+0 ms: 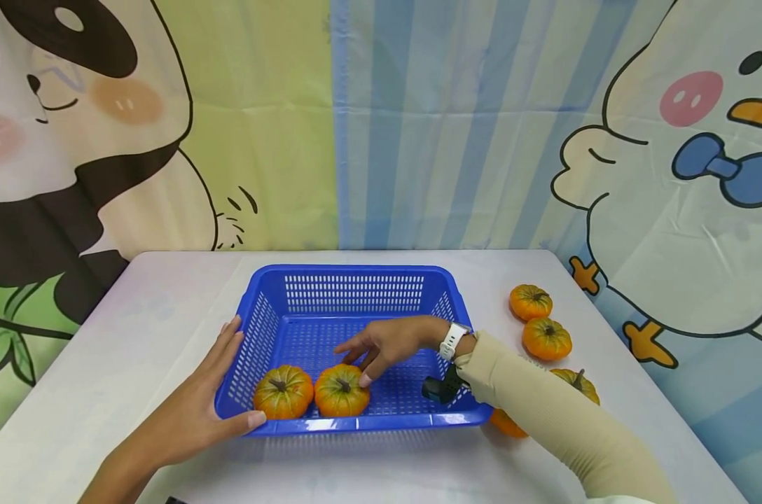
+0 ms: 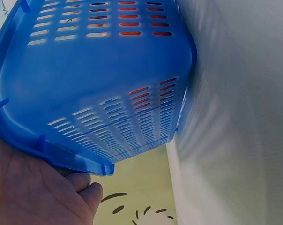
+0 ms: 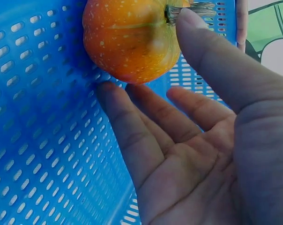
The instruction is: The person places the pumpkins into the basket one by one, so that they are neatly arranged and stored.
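A blue plastic basket [image 1: 356,422] with slotted walls stands on the table. Two small orange pumpkins sit side by side along its front wall, a left pumpkin [image 1: 283,392] and a right pumpkin [image 1: 342,390]. My left hand [image 1: 195,406] rests against the basket's front left corner, thumb on the front rim and straight fingers along the left side. Inside the basket, my right hand [image 1: 390,344] is at the right pumpkin, with its fingers spread loosely. In the right wrist view the thumb overlaps that pumpkin's stem [image 3: 197,10], while the other fingertips lie just beside its skin.
Right of the basket on the white table [image 1: 167,294] are a far pumpkin [image 1: 530,302] and another pumpkin [image 1: 547,339]. The right sleeve [image 1: 545,413] partly hides a third pumpkin [image 1: 576,381] and one [image 1: 507,423] by the basket's corner. A printed curtain [image 1: 419,140] hangs behind.
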`<state>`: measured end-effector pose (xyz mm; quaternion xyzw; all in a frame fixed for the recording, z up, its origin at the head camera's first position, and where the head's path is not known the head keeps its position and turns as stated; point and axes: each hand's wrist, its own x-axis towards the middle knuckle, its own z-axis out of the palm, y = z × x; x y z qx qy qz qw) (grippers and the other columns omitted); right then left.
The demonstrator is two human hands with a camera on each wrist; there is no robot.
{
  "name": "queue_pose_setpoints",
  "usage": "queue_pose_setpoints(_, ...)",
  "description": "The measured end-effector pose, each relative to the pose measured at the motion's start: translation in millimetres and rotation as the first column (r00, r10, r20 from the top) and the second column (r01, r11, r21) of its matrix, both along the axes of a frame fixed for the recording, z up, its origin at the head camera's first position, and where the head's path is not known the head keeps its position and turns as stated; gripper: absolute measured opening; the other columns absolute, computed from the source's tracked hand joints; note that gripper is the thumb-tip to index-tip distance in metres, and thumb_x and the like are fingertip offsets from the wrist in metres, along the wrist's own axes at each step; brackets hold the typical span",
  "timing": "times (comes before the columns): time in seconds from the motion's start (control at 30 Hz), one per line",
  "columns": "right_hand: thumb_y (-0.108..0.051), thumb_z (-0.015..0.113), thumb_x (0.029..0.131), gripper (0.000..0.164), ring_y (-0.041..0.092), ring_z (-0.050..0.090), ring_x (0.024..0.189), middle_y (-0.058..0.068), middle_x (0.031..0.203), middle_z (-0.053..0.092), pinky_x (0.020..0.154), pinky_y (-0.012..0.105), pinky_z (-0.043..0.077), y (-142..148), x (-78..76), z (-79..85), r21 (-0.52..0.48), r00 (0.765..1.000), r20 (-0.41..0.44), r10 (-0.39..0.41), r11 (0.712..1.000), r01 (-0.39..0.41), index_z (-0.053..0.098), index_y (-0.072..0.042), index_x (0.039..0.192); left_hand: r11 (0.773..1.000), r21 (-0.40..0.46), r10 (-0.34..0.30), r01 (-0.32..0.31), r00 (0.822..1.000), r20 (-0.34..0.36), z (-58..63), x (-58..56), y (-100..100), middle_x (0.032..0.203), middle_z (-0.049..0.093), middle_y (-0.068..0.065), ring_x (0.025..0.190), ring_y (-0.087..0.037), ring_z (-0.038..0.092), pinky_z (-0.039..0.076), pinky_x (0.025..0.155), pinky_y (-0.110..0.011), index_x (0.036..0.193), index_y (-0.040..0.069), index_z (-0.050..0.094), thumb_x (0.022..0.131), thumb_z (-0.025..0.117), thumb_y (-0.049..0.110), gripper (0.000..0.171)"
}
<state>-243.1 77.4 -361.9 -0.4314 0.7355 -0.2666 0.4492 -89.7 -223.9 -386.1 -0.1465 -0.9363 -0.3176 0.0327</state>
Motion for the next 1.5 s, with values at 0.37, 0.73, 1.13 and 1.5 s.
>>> queue_pose_setpoints(0.37,-0.018,0.068,0.093,0.055,0.017,0.057,0.120,0.013,0.138,0.054,0.096,0.022,0.046,5.3,-2.7,2.0,-0.056,0.999,-0.036,-0.016,0.998,0.014,0.049,0.001,0.140,1.000,0.002,-0.009,0.009,1.000,-0.004,-1.7,-3.7,0.3,0.163,-0.007,0.000,0.145,-0.041,0.009,0.027,0.094,-0.077,0.158,0.015,0.004,0.079,0.074,0.047,0.111)
queue_pose_setpoints(0.73,-0.017,0.063,0.096,0.043,0.016,0.059,0.118,0.008,0.132,0.060,0.092,0.025,0.050,14.1,3.1,31.8,-0.221,0.991,-0.108,-0.073,0.974,0.048,0.056,-0.002,0.136,1.000,0.014,-0.016,0.016,1.000,0.008,-1.2,-5.8,1.5,0.163,-0.007,-0.002,0.146,-0.040,0.007,0.027,0.095,-0.076,0.157,0.014,0.004,0.079,0.074,0.047,0.111)
queue_pose_setpoints(1.13,-0.014,0.064,0.095,0.042,0.014,0.060,0.116,0.007,0.128,0.062,0.091,0.030,0.052,47.3,20.1,56.0,-0.341,0.974,-0.158,-0.164,0.935,0.102,0.057,0.000,0.134,1.000,0.019,-0.009,0.009,1.000,0.010,-0.5,-2.7,-0.2,0.163,-0.007,-0.001,0.145,-0.041,0.008,0.027,0.094,-0.077,0.158,0.015,0.004,0.078,0.075,0.046,0.111)
queue_pose_setpoints(1.5,-0.016,0.063,0.096,0.041,0.018,0.061,0.115,0.007,0.130,0.062,0.093,0.030,0.050,79.4,39.9,63.5,-0.382,0.944,-0.187,-0.270,0.906,0.184,0.058,-0.003,0.135,0.999,0.031,-0.017,0.017,1.000,-0.009,-0.3,-1.5,-2.1,0.163,-0.007,0.000,0.146,-0.037,0.005,0.027,0.094,-0.077,0.157,0.013,0.005,0.078,0.077,0.042,0.111)
